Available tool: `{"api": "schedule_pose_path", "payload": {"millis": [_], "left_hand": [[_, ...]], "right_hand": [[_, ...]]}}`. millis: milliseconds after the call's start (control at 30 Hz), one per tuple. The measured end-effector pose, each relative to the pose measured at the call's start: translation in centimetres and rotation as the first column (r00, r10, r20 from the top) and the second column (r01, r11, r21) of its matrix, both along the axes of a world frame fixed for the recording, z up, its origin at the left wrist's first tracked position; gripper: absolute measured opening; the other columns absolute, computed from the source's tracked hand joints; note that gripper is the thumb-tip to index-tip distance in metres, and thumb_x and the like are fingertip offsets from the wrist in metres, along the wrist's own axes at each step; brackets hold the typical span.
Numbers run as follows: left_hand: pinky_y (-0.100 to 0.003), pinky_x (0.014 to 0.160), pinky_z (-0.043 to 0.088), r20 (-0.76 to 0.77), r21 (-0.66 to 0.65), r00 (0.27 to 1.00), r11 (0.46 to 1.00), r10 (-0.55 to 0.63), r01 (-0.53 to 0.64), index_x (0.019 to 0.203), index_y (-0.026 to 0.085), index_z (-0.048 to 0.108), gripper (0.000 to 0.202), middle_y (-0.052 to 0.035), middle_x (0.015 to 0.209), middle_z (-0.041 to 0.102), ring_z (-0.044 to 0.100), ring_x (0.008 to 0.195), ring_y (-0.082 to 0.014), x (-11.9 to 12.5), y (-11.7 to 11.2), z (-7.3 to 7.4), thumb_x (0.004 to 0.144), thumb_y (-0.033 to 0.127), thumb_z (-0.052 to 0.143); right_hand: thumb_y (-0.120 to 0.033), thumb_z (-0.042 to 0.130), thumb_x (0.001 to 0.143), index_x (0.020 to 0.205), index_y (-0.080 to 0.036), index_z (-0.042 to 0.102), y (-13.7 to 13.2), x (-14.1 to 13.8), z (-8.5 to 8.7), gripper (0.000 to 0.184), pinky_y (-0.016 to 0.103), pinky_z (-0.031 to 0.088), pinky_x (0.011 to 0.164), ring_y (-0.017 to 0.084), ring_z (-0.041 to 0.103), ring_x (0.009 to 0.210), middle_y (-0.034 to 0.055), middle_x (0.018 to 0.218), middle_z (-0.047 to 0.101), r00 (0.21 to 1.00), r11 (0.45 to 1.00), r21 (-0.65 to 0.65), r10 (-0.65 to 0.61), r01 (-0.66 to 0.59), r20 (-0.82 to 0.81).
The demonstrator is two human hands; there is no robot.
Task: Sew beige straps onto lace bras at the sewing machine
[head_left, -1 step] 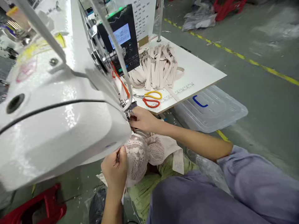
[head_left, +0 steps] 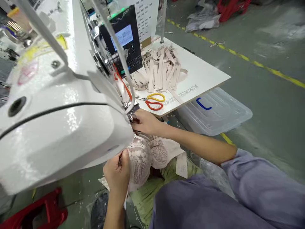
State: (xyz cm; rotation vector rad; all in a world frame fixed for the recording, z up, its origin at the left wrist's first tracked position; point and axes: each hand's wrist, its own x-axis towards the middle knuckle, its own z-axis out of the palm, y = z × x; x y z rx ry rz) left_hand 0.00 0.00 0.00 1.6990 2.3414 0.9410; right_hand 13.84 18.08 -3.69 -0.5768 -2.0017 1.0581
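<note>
A pale pink lace bra [head_left: 143, 156] hangs from under the head of a white sewing machine [head_left: 59, 111] down onto my lap. My left hand [head_left: 118, 173] is closed on the edge of one lace cup, just below the machine head. My right hand [head_left: 145, 121] reaches in from the right. Its fingers are curled and pinch the fabric right at the presser foot [head_left: 130, 109]. The needle itself is hidden behind the machine head and my fingers.
The machine's black control panel [head_left: 125, 38] stands behind. On the white table [head_left: 205, 76] lie a heap of beige straps [head_left: 158, 68] and yellow-and-red scissors [head_left: 153, 101]. A clear lidded bin [head_left: 214, 111] sits on the floor to the right, a red stool [head_left: 40, 213] at lower left.
</note>
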Motion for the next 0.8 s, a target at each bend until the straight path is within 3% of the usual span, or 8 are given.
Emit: {"api": "schedule_pose_path", "payload": {"millis": [167,367,500,567,667,733,800], "left_hand": [[-0.024,0.056,0.047,-0.004,-0.022,0.998,0.998,0.058,-0.058,0.104,0.019,0.071,0.03,-0.0036,0.077,0.075,0.069,0.067,-0.0182,0.0,0.0,-0.4,0.09,0.042,0.057],[-0.026,0.068,0.051,0.213,-0.097,0.974,0.993,0.08,-0.061,0.096,0.02,0.063,0.028,-0.003,0.082,0.072,0.069,0.075,-0.0176,0.1,-0.1,0.2,0.089,0.046,0.056],[-0.023,0.057,0.042,0.226,-0.228,0.974,0.972,-0.008,0.061,0.09,0.022,0.056,0.024,0.0045,0.066,0.063,0.059,0.059,-0.0138,0.3,-0.8,1.1,0.085,0.045,0.062],[-0.023,0.052,0.032,0.098,-0.247,0.994,0.966,-0.051,0.074,0.082,0.023,0.056,0.021,0.0062,0.057,0.057,0.052,0.052,-0.0127,0.4,-1.8,0.7,0.082,0.041,0.066],[-0.026,0.051,0.023,-0.149,0.03,0.987,0.998,-0.058,0.063,0.063,0.021,0.053,0.025,0.0037,0.052,0.05,0.044,0.05,-0.0119,1.1,-3.4,-0.9,0.084,0.032,0.062],[-0.027,0.051,0.022,-0.177,0.25,0.984,0.965,-0.028,0.073,0.056,0.02,0.049,0.031,0.0037,0.05,0.044,0.039,0.049,-0.0109,1.7,-4.2,-2.1,0.084,0.025,0.061],[-0.026,0.051,0.021,-0.134,0.34,0.991,0.938,-0.019,0.064,0.055,0.02,0.046,0.033,0.0049,0.05,0.04,0.036,0.049,-0.01,2.2,-4.7,-2.8,0.084,0.019,0.061]], "right_hand": [[-0.012,0.06,0.076,0.083,-0.017,0.06,-0.2,-0.2,-0.1,0.008,0.025,0.038,0.07,0.013,0.046,0.076,0.0039,0.1,0.057,0.999,0.999,-0.021,-0.025,0.024,-0.034],[-0.014,0.063,0.079,0.079,-0.015,0.061,-1.2,-0.3,0.9,0.002,0.025,0.041,0.068,0.012,0.05,0.074,0.004,0.098,0.057,0.994,0.985,-0.172,-0.046,0.029,-0.095],[-0.032,0.059,0.093,0.091,-0.019,0.063,-5.2,1.6,0.1,0.014,0.026,0.044,0.063,0.012,0.052,0.066,-0.0002,0.079,0.055,0.963,0.89,-0.452,-0.062,-0.066,-0.261],[-0.036,0.055,0.097,0.099,-0.022,0.064,-8.5,3.9,-0.7,0.017,0.027,0.047,0.062,0.013,0.056,0.065,0.0006,0.081,0.058,0.941,0.87,-0.468,-0.013,-0.156,-0.338],[-0.034,0.065,0.091,0.099,-0.024,0.068,-13.4,7.3,-1.5,0.014,0.034,0.055,0.077,0.019,0.066,0.088,0.0064,0.104,0.066,0.912,0.941,-0.223,0.159,-0.257,-0.379],[-0.031,0.072,0.085,0.109,-0.025,0.069,-15.9,8.5,-1.9,0.025,0.034,0.057,0.082,0.021,0.069,0.091,0.0056,0.104,0.069,0.889,0.935,-0.114,0.274,-0.336,-0.367],[-0.026,0.076,0.082,0.126,-0.028,0.062,-17.3,8.7,-2.3,0.046,0.031,0.059,0.08,0.019,0.071,0.087,0.0036,0.1,0.072,0.87,0.924,-0.081,0.319,-0.374,-0.376]]}}
